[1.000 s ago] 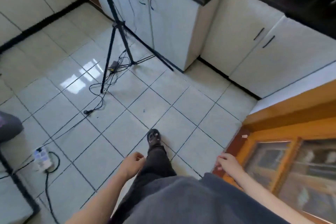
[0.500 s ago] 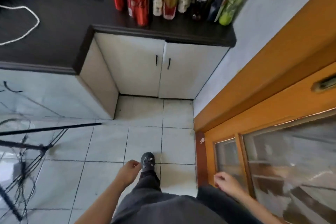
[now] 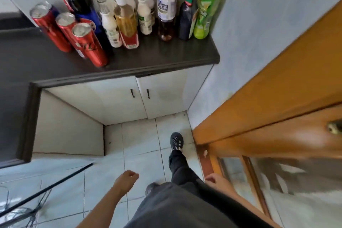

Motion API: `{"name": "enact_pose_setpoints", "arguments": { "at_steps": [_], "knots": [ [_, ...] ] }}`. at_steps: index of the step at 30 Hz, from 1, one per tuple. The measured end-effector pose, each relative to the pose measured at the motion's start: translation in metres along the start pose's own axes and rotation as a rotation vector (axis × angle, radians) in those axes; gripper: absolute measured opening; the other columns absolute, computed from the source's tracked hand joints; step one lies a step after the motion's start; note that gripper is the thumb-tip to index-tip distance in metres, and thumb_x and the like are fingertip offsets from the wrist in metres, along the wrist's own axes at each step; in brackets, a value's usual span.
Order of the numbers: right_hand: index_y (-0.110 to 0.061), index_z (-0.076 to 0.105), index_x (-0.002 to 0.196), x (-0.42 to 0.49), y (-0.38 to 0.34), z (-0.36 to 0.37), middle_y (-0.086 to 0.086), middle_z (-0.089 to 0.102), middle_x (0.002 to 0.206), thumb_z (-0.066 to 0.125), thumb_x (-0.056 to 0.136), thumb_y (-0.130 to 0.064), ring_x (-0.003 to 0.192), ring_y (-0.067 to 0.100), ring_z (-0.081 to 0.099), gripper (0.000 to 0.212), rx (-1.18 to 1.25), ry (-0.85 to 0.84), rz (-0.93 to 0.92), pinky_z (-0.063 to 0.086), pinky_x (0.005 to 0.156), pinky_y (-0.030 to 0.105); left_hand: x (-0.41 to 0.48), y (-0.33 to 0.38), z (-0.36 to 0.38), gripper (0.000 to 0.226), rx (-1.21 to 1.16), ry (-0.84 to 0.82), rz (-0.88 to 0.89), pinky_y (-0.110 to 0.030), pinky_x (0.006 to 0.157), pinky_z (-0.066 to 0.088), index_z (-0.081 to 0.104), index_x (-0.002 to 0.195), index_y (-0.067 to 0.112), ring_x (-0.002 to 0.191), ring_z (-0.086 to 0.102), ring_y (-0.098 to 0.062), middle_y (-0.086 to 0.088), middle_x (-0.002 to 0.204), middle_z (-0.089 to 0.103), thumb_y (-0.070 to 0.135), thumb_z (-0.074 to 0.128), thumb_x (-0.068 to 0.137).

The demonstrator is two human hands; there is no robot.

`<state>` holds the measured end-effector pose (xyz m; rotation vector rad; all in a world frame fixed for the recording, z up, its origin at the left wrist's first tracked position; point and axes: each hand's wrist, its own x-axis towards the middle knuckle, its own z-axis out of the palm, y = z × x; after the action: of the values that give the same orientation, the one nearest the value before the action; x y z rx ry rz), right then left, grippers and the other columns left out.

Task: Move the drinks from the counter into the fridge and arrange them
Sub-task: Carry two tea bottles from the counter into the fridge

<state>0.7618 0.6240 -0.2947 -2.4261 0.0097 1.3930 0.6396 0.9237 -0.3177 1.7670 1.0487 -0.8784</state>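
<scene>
Drinks stand grouped on the dark counter (image 3: 166, 55) ahead: three red cans (image 3: 88, 44) at the left, a blue-capped dark bottle (image 3: 81, 2), several small white bottles (image 3: 111, 26), an amber tea bottle (image 3: 126, 22), a clear bottle with a white cap (image 3: 166, 7), a dark bottle (image 3: 187, 13) and a green bottle (image 3: 205, 11) at the right end. My left hand (image 3: 125, 179) hangs low over the floor, fingers curled, holding nothing. My right hand (image 3: 216, 181) hangs beside my leg, fingers loosely curled and empty. No fridge is in view.
White cabinet doors (image 3: 140, 96) sit under the counter. A wooden door with glass panes (image 3: 268, 135) fills the right side. A tripod leg (image 3: 55, 185) and cables lie on the tiled floor at the lower left. My foot (image 3: 176, 140) steps toward the cabinet.
The view has swung from the floor and tripod to the counter, and I have walked closer to the drinks. Both hands stay low and empty.
</scene>
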Motion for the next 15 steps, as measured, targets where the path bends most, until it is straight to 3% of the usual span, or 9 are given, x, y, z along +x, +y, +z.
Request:
{"name": "enact_pose_setpoints", "arguments": {
  "at_steps": [2, 4, 6, 8, 11, 13, 15],
  "knots": [
    [-0.018, 0.06, 0.114, 0.025, -0.022, -0.031, -0.002, 0.061, 0.114, 0.054, 0.093, -0.033, 0.101, 0.009, 0.053, 0.026, 0.009, -0.001, -0.005, 0.042, 0.082, 0.016, 0.009, 0.023, -0.006, 0.013, -0.03, -0.005, 0.002, -0.025, 0.058, 0.037, 0.053, 0.093, 0.009, 0.076, 0.055, -0.018, -0.006, 0.091, 0.059, 0.021, 0.047, 0.094],
    [-0.019, 0.06, 0.116, 0.05, -0.053, -0.07, 0.001, 0.06, 0.121, 0.051, 0.094, -0.028, 0.111, 0.015, 0.054, 0.025, -0.004, 0.04, -0.022, 0.043, 0.095, 0.025, 0.019, 0.053, -0.021, 0.013, -0.076, 0.052, 0.008, -0.027, 0.064, 0.042, 0.055, 0.09, 0.01, 0.079, 0.057, -0.02, -0.006, 0.092, 0.061, 0.021, 0.048, 0.094],
    [-0.011, 0.061, 0.116, 0.077, -0.087, -0.11, 0.007, 0.062, 0.12, 0.048, 0.095, -0.02, 0.111, 0.02, 0.056, 0.026, -0.002, 0.09, -0.093, 0.044, 0.095, 0.03, 0.03, 0.09, -0.044, 0.013, -0.073, 0.116, 0.052, -0.029, 0.075, 0.045, 0.057, 0.089, 0.014, 0.085, 0.059, -0.021, -0.006, 0.092, 0.063, 0.023, 0.05, 0.094],
    [-0.009, 0.062, 0.108, 0.098, -0.124, -0.15, 0.009, 0.063, 0.114, 0.045, 0.096, -0.017, 0.104, 0.02, 0.058, 0.022, 0.088, 0.168, -0.162, 0.046, 0.093, 0.034, 0.039, 0.137, -0.068, 0.011, -0.066, 0.2, 0.125, -0.027, 0.07, 0.04, 0.055, 0.087, 0.019, 0.08, 0.057, -0.018, -0.002, 0.087, 0.061, 0.024, 0.05, 0.094],
    [-0.027, 0.056, 0.101, 0.121, -0.181, -0.203, -0.003, 0.061, 0.11, 0.047, 0.096, -0.02, 0.098, 0.012, 0.058, 0.012, 0.283, 0.288, -0.259, 0.047, 0.085, 0.024, 0.047, 0.209, -0.103, 0.009, -0.267, 0.351, 0.27, -0.025, 0.075, 0.042, 0.059, 0.101, 0.023, 0.091, 0.061, -0.018, 0.0, 0.097, 0.066, 0.025, 0.052, 0.096],
    [-0.029, 0.057, 0.098, 0.128, -0.217, -0.233, -0.005, 0.063, 0.104, 0.05, 0.094, -0.019, 0.089, 0.007, 0.06, 0.013, 0.384, 0.349, -0.325, 0.043, 0.069, 0.012, 0.046, 0.254, -0.127, 0.009, -0.339, 0.42, 0.378, -0.024, 0.074, 0.042, 0.059, 0.101, 0.028, 0.092, 0.062, -0.012, 0.008, 0.095, 0.066, 0.026, 0.052, 0.096],
    [-0.029, 0.06, 0.098, 0.127, -0.248, -0.256, -0.007, 0.064, 0.098, 0.052, 0.093, -0.016, 0.089, 0.008, 0.062, 0.016, 0.479, 0.421, -0.398, 0.042, 0.06, 0.009, 0.041, 0.292, -0.147, 0.011, -0.397, 0.45, 0.483, -0.017, 0.071, 0.044, 0.06, 0.098, 0.032, 0.086, 0.062, -0.005, 0.014, 0.093, 0.066, 0.027, 0.05, 0.096]
  ]
}}
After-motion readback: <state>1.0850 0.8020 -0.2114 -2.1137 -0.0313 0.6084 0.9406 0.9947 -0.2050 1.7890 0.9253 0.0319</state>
